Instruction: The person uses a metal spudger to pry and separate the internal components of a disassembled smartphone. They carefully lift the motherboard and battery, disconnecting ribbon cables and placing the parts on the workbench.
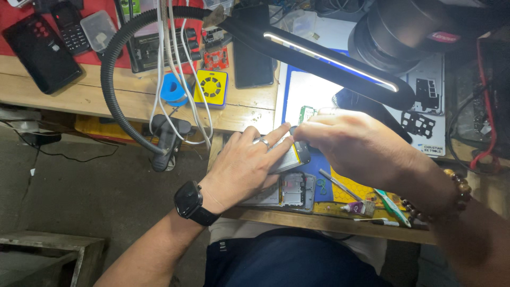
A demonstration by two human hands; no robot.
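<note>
The left hand (241, 165), a smartwatch (188, 201) on its wrist, lies flat with fingers (276, 139) spread narrow, pressing down on an opened smartphone (291, 157) that rests on the blue work mat (322, 165) at the front edge of the wooden tabletop (249, 109). The right hand (353, 143) comes from the right, its fingers pinched close together at the phone's upper end; what they grip cannot be told. A bare phone frame (297, 190) lies just below, tweezers (340, 185) beside it
</note>
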